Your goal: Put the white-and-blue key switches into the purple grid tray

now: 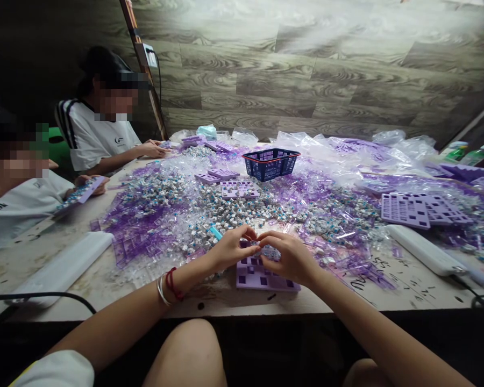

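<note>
A light purple panel [251, 281] with rows of square holes lies flat near the table's front edge. Both hands meet over its far part. My left hand [233, 248] comes in from the left, fingers curled and thumb stretched towards the other hand. Opposite it, my right hand [289, 257] has its fingers bent inward in a pinch. Some clear small pieces [271, 251] show between the hands, on or just above the panel; which fingers grip them is hidden. Beyond the hands spreads a heap of small white pieces with blue parts [201, 215].
A dark blue basket [271, 165] stands mid-table. Stacked purple panels [405, 209] lie right. White elongated devices lie left [70, 263] and right [425, 250], with cables. Purple clear pieces [139, 236] are strewn about. Two people [100, 134] work at the left; plastic bags [302, 142] lie behind.
</note>
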Demonstrator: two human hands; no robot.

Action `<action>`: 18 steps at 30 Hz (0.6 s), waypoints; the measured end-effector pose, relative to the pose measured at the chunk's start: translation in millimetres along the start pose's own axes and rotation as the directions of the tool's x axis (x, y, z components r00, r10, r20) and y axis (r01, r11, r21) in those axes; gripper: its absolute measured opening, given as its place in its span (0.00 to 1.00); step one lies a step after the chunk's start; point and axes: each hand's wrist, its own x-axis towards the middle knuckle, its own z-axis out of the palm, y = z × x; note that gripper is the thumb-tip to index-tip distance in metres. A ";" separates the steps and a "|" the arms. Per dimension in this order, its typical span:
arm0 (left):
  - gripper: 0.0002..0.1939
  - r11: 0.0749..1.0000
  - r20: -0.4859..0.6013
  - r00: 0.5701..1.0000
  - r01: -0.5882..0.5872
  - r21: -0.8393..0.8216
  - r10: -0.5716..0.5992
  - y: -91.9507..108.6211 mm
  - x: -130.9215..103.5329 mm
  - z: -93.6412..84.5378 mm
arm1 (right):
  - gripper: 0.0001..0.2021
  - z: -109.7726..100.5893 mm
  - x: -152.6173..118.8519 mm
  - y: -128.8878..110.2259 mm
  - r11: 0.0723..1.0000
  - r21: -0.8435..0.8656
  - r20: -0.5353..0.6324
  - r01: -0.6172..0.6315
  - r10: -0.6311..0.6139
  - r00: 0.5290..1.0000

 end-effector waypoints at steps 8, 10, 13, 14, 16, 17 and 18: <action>0.15 0.998 0.027 0.999 0.019 -0.064 -0.017 -0.3 0.4 1.4 | 0.07 5.5 -2.2 11.8 0.976 0.216 -0.064 0.008 0.006 0.998; 0.15 0.997 0.034 0.999 0.026 -0.073 -0.024 0.8 0.6 1.3 | 0.05 6.0 -2.6 13.9 0.971 0.239 -0.077 0.026 -0.008 0.997; 0.15 0.996 0.034 0.999 0.034 -0.080 -0.031 2.3 1.0 0.8 | 0.04 5.3 -2.7 13.8 0.969 0.243 -0.083 0.041 -0.021 0.996; 0.15 0.996 0.034 0.999 0.033 -0.078 -0.031 2.5 1.0 0.5 | 0.05 4.9 -2.7 13.4 0.970 0.240 -0.086 0.045 -0.025 0.996; 0.15 0.997 0.037 0.999 0.031 -0.073 -0.029 2.0 1.0 -0.1 | 0.05 4.4 -2.7 12.6 0.973 0.224 -0.083 0.050 -0.032 0.996; 0.15 0.997 0.041 0.999 0.031 -0.069 -0.029 1.5 0.9 -0.4 | 0.05 4.3 -2.8 12.4 0.976 0.213 -0.074 0.051 -0.036 0.997; 0.15 0.997 0.045 0.999 0.034 -0.068 -0.031 0.7 0.9 -0.6 | 0.06 4.2 -2.8 12.4 0.978 0.202 -0.063 0.051 -0.039 0.997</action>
